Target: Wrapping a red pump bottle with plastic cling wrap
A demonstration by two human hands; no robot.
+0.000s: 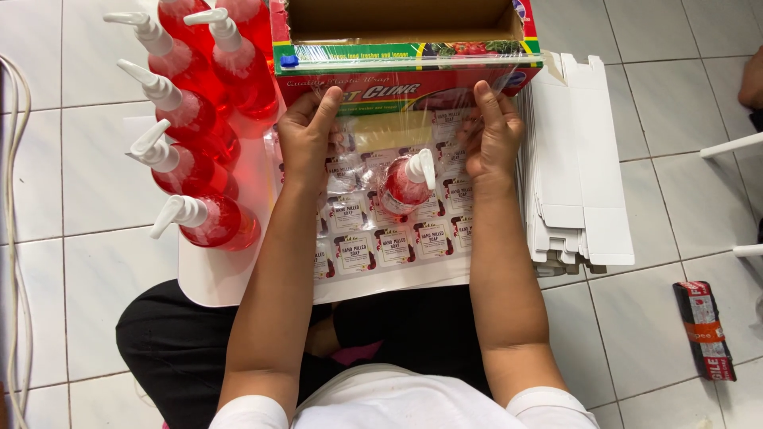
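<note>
My left hand (306,131) and my right hand (493,131) each pinch an edge of a clear sheet of cling film (401,119) pulled out from a red and green dispenser box (405,59). The film stretches between both hands, just below the box's front. Under it stands a pump bottle of red liquid (407,184) with a white pump, seemingly covered in film. The bottle rests on a sheet of small printed labels (373,242), which lies on a white board (222,274) on the tiled floor.
Several red pump bottles (195,131) with white pumps stand in a row on the left. A stack of flat white cartons (576,167) lies to the right. A red and black wrapper (703,326) is on the floor at lower right. White cable (14,238) runs along the left edge.
</note>
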